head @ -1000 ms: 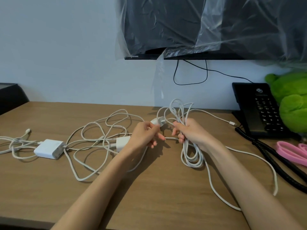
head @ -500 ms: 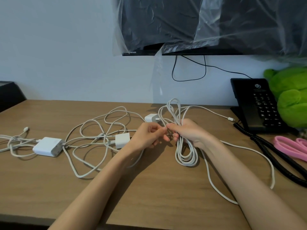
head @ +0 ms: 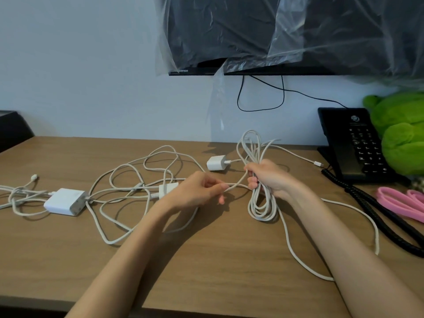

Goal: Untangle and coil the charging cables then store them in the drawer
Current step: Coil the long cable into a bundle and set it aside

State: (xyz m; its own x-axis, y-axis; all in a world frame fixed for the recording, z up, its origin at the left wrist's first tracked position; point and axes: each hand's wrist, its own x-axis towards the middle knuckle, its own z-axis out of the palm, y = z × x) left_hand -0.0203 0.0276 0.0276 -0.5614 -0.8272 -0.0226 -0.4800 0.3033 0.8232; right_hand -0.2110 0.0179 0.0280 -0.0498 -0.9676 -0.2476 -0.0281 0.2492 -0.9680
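Just left of the telephone (head: pixel 353 143), the right hand (head: pixel 268 177) is closed in a fist around the waist of a half-made coil (head: pixel 261 207) of white charging cable, with loops fanning above the knuckles and hanging below them to the desk (head: pixel 206 260). Further left of the telephone, the left hand (head: pixel 197 191) pinches a single strand (head: pixel 236 184) between thumb and forefinger; the strand runs taut into the right fist. This cable looks light, limp and smooth-sheathed, so it will probably sag wherever it is unsupported, and the loops will likely spring apart if the fist loosens. The waist of the bundle seems the right place to hold it. The small plug (head: pixel 216 162) lying left of the telephone, behind the hands, is the one heavy, rigid part, and it may drag or swing when lifted. The long tail (head: pixel 298 255) curves across the desk in front of the telephone, and its connector tip (head: pixel 319 163) lies close beside the telephone's near corner. That tip and the joints at each plug are the fragile spots, better guided by the sheath than tugged. Far left of the telephone, the remaining tangle (head: pixel 128 180) threads around a second adapter (head: pixel 168 188) and a large charger block (head: pixel 65 201). No drawer is in view.
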